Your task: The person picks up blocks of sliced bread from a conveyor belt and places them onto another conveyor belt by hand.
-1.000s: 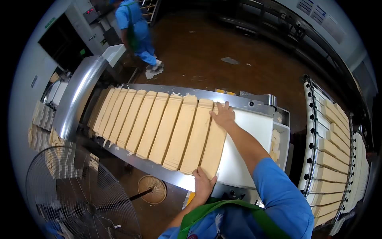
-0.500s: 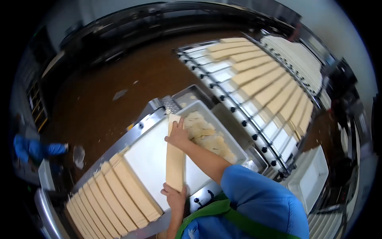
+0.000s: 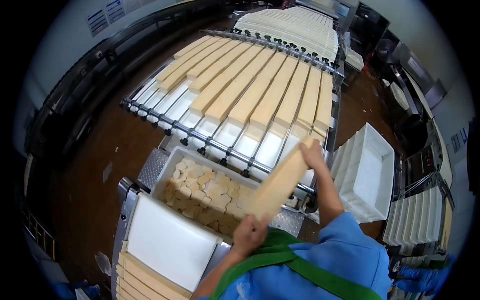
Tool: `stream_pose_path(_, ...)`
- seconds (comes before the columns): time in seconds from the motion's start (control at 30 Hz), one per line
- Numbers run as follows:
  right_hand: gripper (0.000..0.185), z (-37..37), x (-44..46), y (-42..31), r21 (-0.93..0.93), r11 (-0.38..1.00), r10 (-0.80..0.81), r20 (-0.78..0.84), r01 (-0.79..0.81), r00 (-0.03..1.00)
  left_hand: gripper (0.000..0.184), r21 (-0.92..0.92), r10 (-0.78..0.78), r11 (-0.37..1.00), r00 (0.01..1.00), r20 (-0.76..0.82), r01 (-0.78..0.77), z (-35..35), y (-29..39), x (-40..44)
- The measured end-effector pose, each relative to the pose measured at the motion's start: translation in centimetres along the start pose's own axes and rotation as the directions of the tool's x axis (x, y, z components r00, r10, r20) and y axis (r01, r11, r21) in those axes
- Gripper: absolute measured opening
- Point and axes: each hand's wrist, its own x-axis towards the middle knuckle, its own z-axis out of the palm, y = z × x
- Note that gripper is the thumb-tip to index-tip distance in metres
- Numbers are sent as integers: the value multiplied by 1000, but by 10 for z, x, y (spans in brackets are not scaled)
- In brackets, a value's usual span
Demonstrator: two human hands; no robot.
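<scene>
A long pale-yellow slab (image 3: 280, 182), dough-like in look, is held at a slant above the right end of a white bin (image 3: 161, 182). My right hand (image 3: 313, 154) grips its far end, close to the front rail of the conveyor. Around the near end, my left hand (image 3: 250, 234) is closed, with the fingers blurred. Inside the bin lie many flat, irregular pale pieces (image 3: 200, 182). Ahead, similar slabs (image 3: 260, 95) rest lengthwise between metal rods on a white conveyor. More slabs (image 3: 145, 280) sit at the lower left, beyond a bare stretch of white belt (image 3: 167, 235).
A metal rail (image 3: 220, 145) with black knobs crosses the conveyor's near edge. White crates (image 3: 372, 175) are stacked to the right, beside more stacked crates (image 3: 417, 215). Scraps lie on the brown floor (image 3: 100, 150). Blue-clad arms (image 3: 425, 275) of another person show at lower right.
My hands have lifted the slab off the near belt and carried it across the bin toward the conveyor. The view has turned right.
</scene>
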Motion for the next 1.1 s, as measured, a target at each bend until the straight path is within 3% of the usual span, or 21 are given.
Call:
stream_pose_path(0.03, 63, -14, 28, 33, -29, 997, -78, 14, 78, 997, 44, -95, 114, 990, 989, 95, -105, 11, 6, 9)
stream_pose_path(0.1, 60, -34, 47, 49, -124, 988, -87, 53, 93, 995, 40, -209, 198, 963, 971, 134, -167, 35, 23, 28)
stream_pose_path(0.17, 62, -45, 62, 54, -532, 840, 29, 235, 103, 972, 38, -86, 641, 767, 754, 144, -635, 57, 36, 44)
stream_pose_path(0.2, 57, -44, 71, 57, -579, 808, 33, 233, 111, 972, 38, -87, 637, 770, 756, 150, -632, 62, 40, 51)
stream_pose_path(0.3, 56, -40, 100, 58, -636, 752, 45, 311, 173, 949, 43, 52, 705, 709, 708, -34, -703, 71, 48, 65)
stream_pose_path(0.4, 58, -38, 116, 61, -645, 748, 89, 333, 158, 939, 37, 86, 783, 599, 605, 145, -796, 76, 40, 68)
stream_pose_path(0.43, 58, -37, 119, 62, -639, 751, 86, 342, 164, 936, 34, 62, 691, 704, 702, 170, -708, 74, 41, 70)
stream_pose_path(0.5, 56, -35, 122, 64, -617, 772, -3, 237, 154, 971, 31, 47, 581, 798, 788, 203, -600, 73, 44, 78)
stream_pose_path(0.57, 53, -40, 130, 60, -614, 775, 23, 266, 151, 964, 29, -351, 405, 892, 852, 333, -286, 76, 46, 90)
stream_pose_path(0.63, 49, -39, 138, 63, -609, 779, 47, 293, 149, 955, 35, -367, 385, 897, 845, 371, -247, 91, 43, 93)
stream_pose_path(0.7, 43, -36, 138, 72, -613, 724, -250, 193, 315, 949, 40, -381, 365, 901, 837, 407, -208, 98, 44, 101)
stream_pose_path(0.77, 42, -34, 139, 76, -621, 713, -288, 164, 326, 943, 42, -297, 291, 947, 708, 644, -118, 99, 46, 115)
stream_pose_path(0.87, 49, -33, 123, 64, -607, 746, -407, -91, 273, 909, 41, -291, 283, 948, 762, 583, -129, 103, 45, 144)
stream_pose_path(0.97, 48, -27, 101, 67, -527, 752, -524, -112, 397, 844, 43, -321, 310, 935, 782, 540, -149, 133, 44, 159)
stream_pose_path(1.03, 48, -30, 86, 81, -438, 715, -600, 17, 545, 800, 37, -291, 273, 948, 792, 546, -125, 134, 48, 163)
stream_pose_path(1.07, 48, -38, 77, 83, -222, 760, -594, 145, 611, 792, 34, -397, 120, 897, 757, 642, 194, 142, 51, 164)
stream_pose_path(1.1, 45, -43, 52, 76, -148, 704, -686, 113, 694, 719, 35, -394, 46, 869, 745, 665, 299, 143, 52, 166)
